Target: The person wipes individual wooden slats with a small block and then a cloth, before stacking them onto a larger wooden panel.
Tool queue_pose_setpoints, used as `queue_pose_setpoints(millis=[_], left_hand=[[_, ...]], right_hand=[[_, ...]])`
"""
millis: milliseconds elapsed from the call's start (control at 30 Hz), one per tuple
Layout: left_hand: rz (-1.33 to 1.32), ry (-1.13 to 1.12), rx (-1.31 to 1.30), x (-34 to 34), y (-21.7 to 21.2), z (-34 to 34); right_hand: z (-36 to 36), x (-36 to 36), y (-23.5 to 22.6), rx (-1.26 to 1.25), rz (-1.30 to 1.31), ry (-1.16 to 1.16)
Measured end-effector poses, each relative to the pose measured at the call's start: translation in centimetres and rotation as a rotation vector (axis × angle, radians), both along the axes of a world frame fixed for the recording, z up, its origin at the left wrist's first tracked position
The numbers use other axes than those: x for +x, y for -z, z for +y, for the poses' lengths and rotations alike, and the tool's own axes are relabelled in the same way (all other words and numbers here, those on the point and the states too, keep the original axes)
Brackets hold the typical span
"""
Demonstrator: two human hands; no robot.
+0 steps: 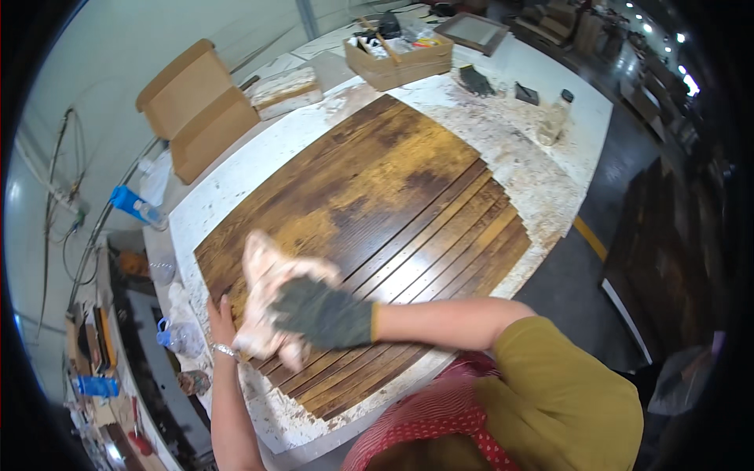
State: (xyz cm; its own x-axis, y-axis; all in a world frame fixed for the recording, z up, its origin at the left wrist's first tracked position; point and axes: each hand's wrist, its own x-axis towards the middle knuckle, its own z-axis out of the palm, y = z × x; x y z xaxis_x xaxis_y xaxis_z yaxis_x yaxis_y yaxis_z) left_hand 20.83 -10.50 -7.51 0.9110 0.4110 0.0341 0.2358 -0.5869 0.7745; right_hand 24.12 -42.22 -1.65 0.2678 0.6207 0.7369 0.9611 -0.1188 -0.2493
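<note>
A large brown wooden panel [338,188] with a streaked, patchy finish lies on the worktable. Its near right part is made of narrow slats [440,251]. My right hand [318,312], in a dark green glove, presses a crumpled pinkish-white cloth [263,275] onto the panel's left part. Cloth bunches out around the fingers, which are slightly blurred. My left hand [222,323] is bare, with a bracelet at the wrist. Its fingers lie stretched out at the panel's left edge, beside the cloth.
The stained white worktable [542,188] surrounds the panel. At the back are an open cardboard box [208,133], a carton of supplies [400,67] and a frame [473,33]. A glove [475,80] and a bottle [555,119] sit back right. Bottles [137,206] line the left.
</note>
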Motion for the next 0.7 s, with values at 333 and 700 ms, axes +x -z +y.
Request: queue_pose_setpoints(millis=[333, 700], left_hand=[[0.052, -0.014, 0.063, 0.5, -3.4, -3.8], [-0.003, 0.031, 0.077, 1.7, -2.5, -4.0]], right_hand=[[-36.3, 10.1, -2.8, -0.174, 0.180, 1.172], [-3.2, -5.0, 6.9, 0.009, 0.685, -0.188]])
